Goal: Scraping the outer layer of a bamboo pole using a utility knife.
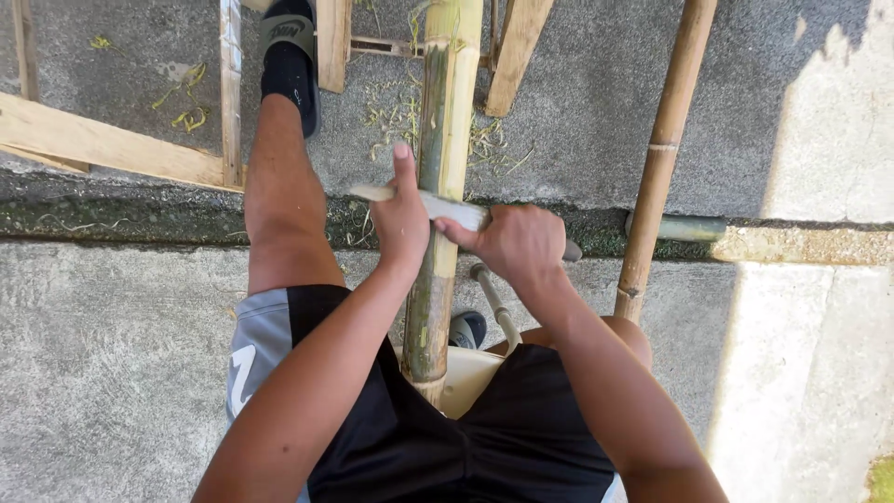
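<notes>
I see no packages, signs or screens around me, only a pale logo mark across the strap of my black sandal [289, 47] and one on my shorts [244, 377].
</notes>
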